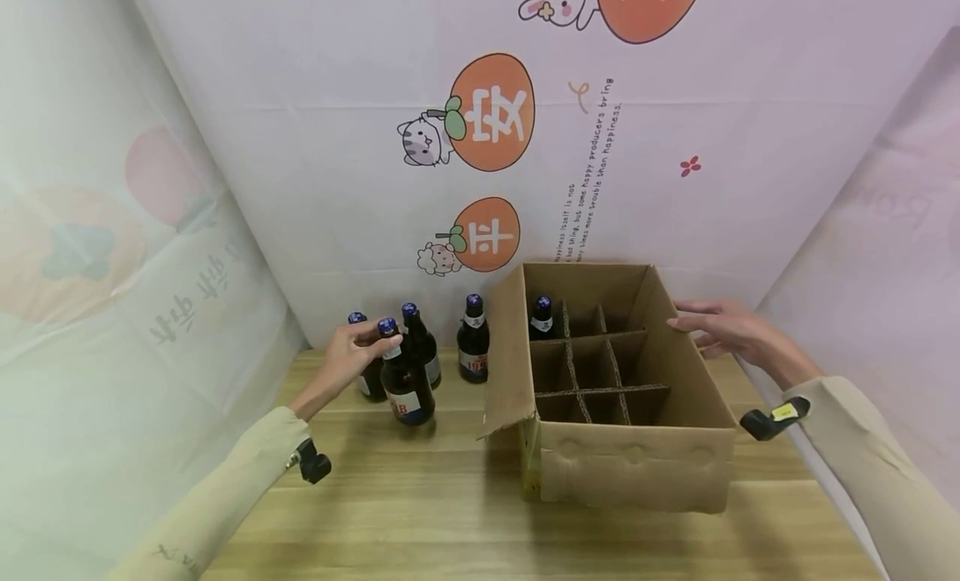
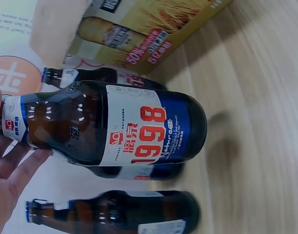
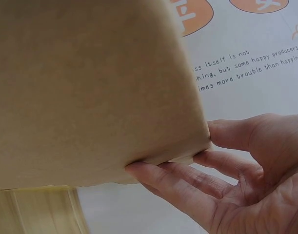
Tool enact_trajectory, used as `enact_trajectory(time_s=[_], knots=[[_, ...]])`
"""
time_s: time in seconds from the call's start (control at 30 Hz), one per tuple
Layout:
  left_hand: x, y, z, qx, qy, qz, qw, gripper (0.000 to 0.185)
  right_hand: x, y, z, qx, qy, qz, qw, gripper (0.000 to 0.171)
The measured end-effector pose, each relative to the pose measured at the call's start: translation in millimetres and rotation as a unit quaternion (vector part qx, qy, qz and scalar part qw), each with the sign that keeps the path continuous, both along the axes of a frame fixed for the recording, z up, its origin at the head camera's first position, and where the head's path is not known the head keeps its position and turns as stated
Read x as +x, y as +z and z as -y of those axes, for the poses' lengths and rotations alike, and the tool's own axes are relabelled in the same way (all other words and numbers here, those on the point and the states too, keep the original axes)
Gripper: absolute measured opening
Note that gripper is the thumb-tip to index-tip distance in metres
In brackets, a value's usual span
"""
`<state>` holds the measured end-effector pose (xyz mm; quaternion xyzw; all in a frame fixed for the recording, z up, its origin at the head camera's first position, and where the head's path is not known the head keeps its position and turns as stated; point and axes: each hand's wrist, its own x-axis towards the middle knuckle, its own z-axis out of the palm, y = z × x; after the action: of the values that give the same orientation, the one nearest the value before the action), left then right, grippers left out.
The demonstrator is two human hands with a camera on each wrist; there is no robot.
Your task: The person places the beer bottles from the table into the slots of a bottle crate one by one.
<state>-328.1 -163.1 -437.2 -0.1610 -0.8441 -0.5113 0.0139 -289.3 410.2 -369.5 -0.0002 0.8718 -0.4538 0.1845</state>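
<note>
My left hand (image 1: 354,349) holds the neck of a brown beer bottle (image 1: 406,383) with a blue cap, standing on the wooden table (image 1: 420,498). In the left wrist view this bottle (image 2: 134,127) carries a white and blue "1998" label, and the thumb and fingers of my left hand (image 2: 9,178) lie on either side of its neck. My right hand (image 1: 716,324) rests with straight fingers against the far right wall of an open cardboard box (image 1: 633,468) with divider cells. In the right wrist view the fingers (image 3: 188,183) touch the box corner (image 3: 90,97). One bottle (image 1: 542,316) stands in the back left cell.
Three more bottles stand behind the held one: one (image 1: 366,373) by my left hand, one (image 1: 423,348) behind, one (image 1: 473,341) beside the box's open left flap (image 1: 504,356). Printed cloth walls (image 1: 337,147) close in the back and both sides.
</note>
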Motion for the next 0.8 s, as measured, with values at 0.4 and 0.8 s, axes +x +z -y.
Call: enact_trajectory(time_s=[0.4, 0.8], knots=[[-4.7, 42.7, -4.9, 0.023, -0.009, 0.005, 0.9997, 0.040, 1.8, 2.8, -1.4, -0.003, 0.000, -0.002, 1.000, 0.074], [-3.1, 71.4, -15.0, -0.011, 0.017, -0.004, 0.9998, 0.046, 4.0, 3.9, 1.2, -0.007, 0.000, -0.004, 1.000, 0.073]])
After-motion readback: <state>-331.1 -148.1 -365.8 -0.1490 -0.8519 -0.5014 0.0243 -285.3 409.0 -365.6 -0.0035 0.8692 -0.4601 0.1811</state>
